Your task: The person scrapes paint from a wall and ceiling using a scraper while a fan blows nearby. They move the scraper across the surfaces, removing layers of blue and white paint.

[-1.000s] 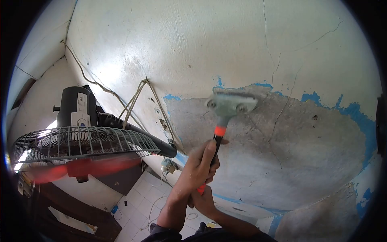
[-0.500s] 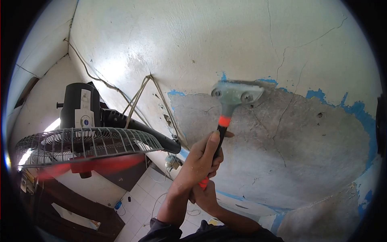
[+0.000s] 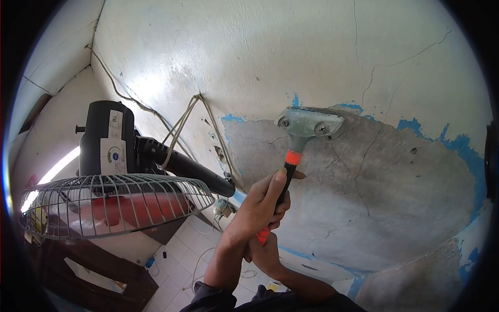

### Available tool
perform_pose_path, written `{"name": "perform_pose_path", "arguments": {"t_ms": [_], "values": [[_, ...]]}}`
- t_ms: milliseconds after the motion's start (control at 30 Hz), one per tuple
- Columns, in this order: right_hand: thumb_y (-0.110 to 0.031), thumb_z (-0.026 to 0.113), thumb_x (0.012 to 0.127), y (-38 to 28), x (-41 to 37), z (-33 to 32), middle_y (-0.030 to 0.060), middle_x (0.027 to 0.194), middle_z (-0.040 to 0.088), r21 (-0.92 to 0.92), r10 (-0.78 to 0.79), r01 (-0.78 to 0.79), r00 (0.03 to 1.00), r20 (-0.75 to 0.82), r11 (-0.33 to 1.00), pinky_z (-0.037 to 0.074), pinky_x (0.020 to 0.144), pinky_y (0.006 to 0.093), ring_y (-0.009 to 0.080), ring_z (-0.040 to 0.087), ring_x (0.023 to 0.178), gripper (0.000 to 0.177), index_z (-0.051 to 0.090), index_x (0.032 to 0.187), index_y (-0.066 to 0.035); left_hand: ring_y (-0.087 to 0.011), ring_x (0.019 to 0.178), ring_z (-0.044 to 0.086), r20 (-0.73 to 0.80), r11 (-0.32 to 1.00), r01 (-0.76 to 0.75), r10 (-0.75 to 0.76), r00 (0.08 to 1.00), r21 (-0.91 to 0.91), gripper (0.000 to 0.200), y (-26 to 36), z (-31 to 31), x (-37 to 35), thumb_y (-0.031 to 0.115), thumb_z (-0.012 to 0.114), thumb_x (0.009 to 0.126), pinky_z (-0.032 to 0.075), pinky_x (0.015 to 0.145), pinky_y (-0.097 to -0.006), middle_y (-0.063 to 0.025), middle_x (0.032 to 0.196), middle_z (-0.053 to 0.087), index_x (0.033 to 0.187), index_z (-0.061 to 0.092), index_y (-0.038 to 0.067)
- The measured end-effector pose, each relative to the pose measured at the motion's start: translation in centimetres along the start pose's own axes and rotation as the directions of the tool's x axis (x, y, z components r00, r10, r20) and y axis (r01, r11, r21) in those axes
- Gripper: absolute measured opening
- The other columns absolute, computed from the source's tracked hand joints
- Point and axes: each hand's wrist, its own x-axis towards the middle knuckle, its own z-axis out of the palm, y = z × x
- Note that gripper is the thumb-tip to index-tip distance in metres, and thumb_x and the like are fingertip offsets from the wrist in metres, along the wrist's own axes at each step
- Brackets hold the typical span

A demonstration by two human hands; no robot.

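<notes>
A paint scraper, its grey metal head [image 3: 310, 125] fixed with two screws, presses against the wall at the upper edge of a bare grey plaster patch [image 3: 364, 192]. Its black handle carries an orange band [image 3: 293, 157] and ends in an orange tip [image 3: 262, 236]. My left hand [image 3: 260, 208] grips the handle high up, thumb lying along it. My right hand [image 3: 266, 256] holds the handle's lower end, partly hidden behind the left wrist. White paint [image 3: 260, 52] covers the wall above the blade, with blue remnants [image 3: 416, 126] along the patch's rim.
A wall-mounted fan [image 3: 112, 200] with a wire guard and red blades juts out at the left, its black motor housing [image 3: 106, 138] and arm close to my left forearm. Cables [image 3: 182, 119] run down the wall to a socket [image 3: 224, 207]. White floor tiles lie below.
The scraper head has moved slightly up along the edge of the white paint, and both hands have followed it. The fan's head has turned a little.
</notes>
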Motion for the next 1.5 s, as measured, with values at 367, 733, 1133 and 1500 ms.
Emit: {"name": "perform_pose_path", "arguments": {"t_ms": [367, 733, 1133, 1500], "values": [[-0.017, 0.051, 0.095, 0.6, -0.1, -0.3, 0.0023, 0.052, 0.049, -0.036, 0.028, -0.028, 1.0, 0.01, 0.999, 0.033, 0.04, 0.0268, 0.0096, 0.046, 0.043, 0.027, 0.051, 0.073, -0.002, -0.002, 0.044, 0.031, -0.024, 0.999, 0.01, -0.009, 1.0, 0.035, 0.059, -0.3, -0.1, -0.3, 0.049, 0.025, 0.103, 0.027, 0.04, -0.0198, 0.0066, 0.057, 0.033, 0.126, 0.052, 0.003], [-0.02, 0.05, 0.098, 0.6, -0.3, -0.3, 0.0011, 0.052, 0.049, 0.003, 0.007, -0.007, 1.0, -0.002, 1.0, 0.032, 0.041, 0.0265, 0.0085, 0.046, 0.044, 0.031, 0.051, 0.073, -0.002, -0.0024, 0.045, 0.032, -0.021, 0.999, -0.001, 0.002, 1.0, 0.052, 0.061, -0.3, -0.1, -0.1, 0.053, 0.028, 0.101, 0.027, 0.04, -0.0202, 0.0073, 0.057, 0.033, 0.125, 0.054, 0.003], [-0.024, 0.049, 0.097, -0.7, 2.1, -0.1, 0.0046, 0.05, 0.05, -0.118, -0.066, 0.068, 0.998, 0.019, 0.991, 0.034, 0.038, 0.0275, 0.0118, 0.048, 0.041, 0.035, 0.051, 0.071, -0.001, -0.0027, 0.045, 0.032, -0.025, 0.998, -0.052, 0.053, 0.998, 0.042, 0.06, 1.4, -0.4, 0.9, 0.053, 0.029, 0.101, 0.028, 0.04, -0.0202, 0.007, 0.057, 0.033, 0.123, 0.054, 0.003], [-0.026, 0.053, 0.097, -1.4, 0.2, -2.5, 0.0017, 0.048, 0.048, -0.148, 0.017, -0.015, 1.0, 0.011, 0.989, 0.032, 0.039, 0.0277, 0.0097, 0.047, 0.041, 0.036, 0.052, 0.071, -0.002, -0.0023, 0.044, 0.033, -0.033, 0.997, -0.056, 0.055, 0.998, -0.046, 0.055, 0.1, 1.1, 0.8, 0.052, 0.032, 0.101, 0.028, 0.04, -0.0201, 0.0067, 0.058, 0.034, 0.118, 0.053, 0.004]]}}
